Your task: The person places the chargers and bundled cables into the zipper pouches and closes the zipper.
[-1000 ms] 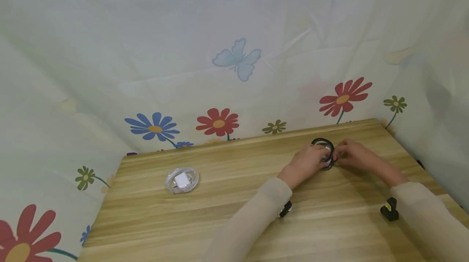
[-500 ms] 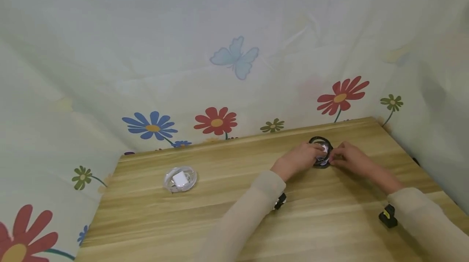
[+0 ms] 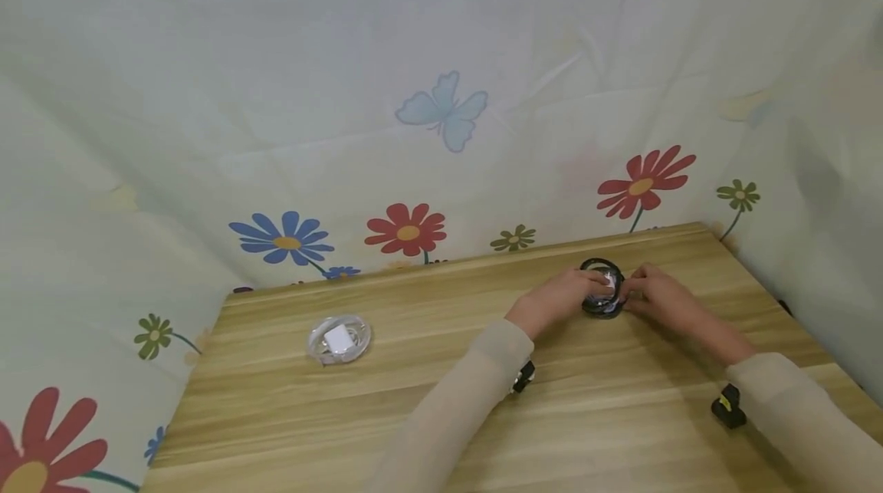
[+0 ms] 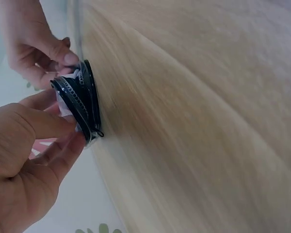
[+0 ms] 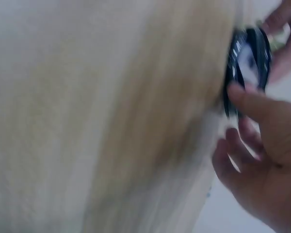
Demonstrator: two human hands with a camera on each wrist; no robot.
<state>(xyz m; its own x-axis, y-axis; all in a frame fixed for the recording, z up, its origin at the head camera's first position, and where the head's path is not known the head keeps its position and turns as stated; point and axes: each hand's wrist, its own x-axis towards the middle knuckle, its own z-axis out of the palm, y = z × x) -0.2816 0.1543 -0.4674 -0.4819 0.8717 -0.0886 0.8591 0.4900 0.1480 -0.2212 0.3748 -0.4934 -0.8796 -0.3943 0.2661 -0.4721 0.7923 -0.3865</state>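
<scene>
A small round zip pouch (image 3: 602, 311), with black trim and what look like clear sides, is at the table's far right. Something white shows inside it. My left hand (image 3: 557, 300) holds it from the left, thumb and fingers on its edge in the left wrist view, where the zip teeth on the pouch (image 4: 82, 104) show. My right hand (image 3: 658, 300) pinches the pouch's right edge; in the right wrist view its thumb lies against the black rim, with the other fingers curled below. The pouch stands on edge or tilted at the wood surface.
Toward the left of the wooden table (image 3: 414, 401) lies a round clear pouch or coil (image 3: 362, 324) with a white charger-like block (image 3: 339, 339) in its middle. A flower-printed curtain (image 3: 331, 94) hangs along the table's back edge. Small black devices sit at both wrists.
Both hands stay at the black-trimmed pouch, its ring now turned a little more toward the head camera. The whole head view has shifted slightly.
</scene>
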